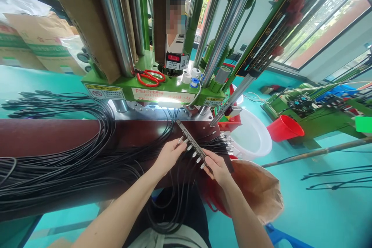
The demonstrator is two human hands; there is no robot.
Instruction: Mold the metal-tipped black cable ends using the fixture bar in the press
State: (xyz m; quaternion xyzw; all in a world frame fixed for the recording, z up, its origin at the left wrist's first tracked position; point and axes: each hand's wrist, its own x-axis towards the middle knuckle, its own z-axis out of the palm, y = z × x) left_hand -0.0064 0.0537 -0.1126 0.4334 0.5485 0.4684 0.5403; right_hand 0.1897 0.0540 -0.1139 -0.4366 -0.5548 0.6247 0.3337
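A long, narrow metal bar with several silver cable connectors along its near side is held slanted over the brown table. My right hand is closed around its lower right end. Against the bar's near edge, the fingers of my left hand pinch one cable connector near the upper left end. Black cables hang from the connectors and loop down over my lap. Beyond the bar, more cables run under the green press.
Thick bundles of black cable cover the table's left. Loose cable ends lie to the right. Red-handled pliers rest on the press. A white tub, paper-lined container and red bucket stand at right. Behind the press is a person.
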